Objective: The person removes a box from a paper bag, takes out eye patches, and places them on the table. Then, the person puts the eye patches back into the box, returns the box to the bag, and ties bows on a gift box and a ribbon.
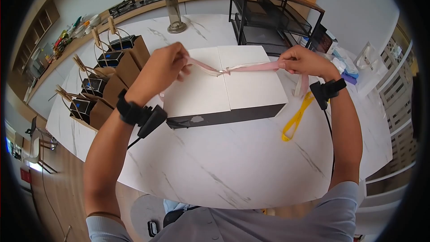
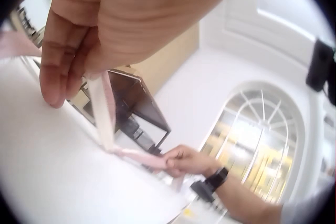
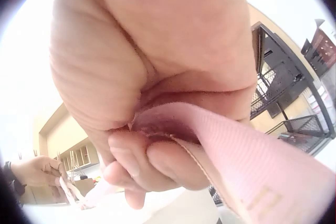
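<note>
Pinching pink grosgrain ribbon (image 1: 256,66), left hand (image 1: 165,66) and right hand (image 1: 306,61) flank what's probably a knot (image 1: 224,71) atop the white-topped box (image 1: 197,93); should handle soft, light, best gripped flat nearby!

Both hands (image 1: 164,65) (image 1: 306,62) in pinches, well apart

Head cam faces down, wrist cams (image 1: 152,121) v. close, sharing ribbon (image 1: 256,66).

No text is legible; gold marks (image 3: 264,198) on the pink ribbon (image 3: 247,150) are blurred.
</note>
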The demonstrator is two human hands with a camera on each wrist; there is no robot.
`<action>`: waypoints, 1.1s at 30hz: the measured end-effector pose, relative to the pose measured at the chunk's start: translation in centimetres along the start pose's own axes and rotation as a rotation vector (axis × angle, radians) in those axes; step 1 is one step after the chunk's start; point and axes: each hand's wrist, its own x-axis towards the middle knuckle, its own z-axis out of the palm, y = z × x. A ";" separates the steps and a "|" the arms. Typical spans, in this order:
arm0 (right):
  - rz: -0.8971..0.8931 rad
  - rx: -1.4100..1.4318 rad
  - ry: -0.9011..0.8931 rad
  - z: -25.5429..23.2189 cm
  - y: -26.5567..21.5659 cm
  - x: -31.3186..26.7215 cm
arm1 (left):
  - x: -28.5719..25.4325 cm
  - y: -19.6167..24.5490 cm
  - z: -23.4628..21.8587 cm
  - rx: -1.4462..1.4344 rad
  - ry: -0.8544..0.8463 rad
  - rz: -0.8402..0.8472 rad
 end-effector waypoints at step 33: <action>-0.298 -0.181 -0.196 2.2 -4.7 2.7 | -1.1 1.7 1.2 0.808 -0.154 0.349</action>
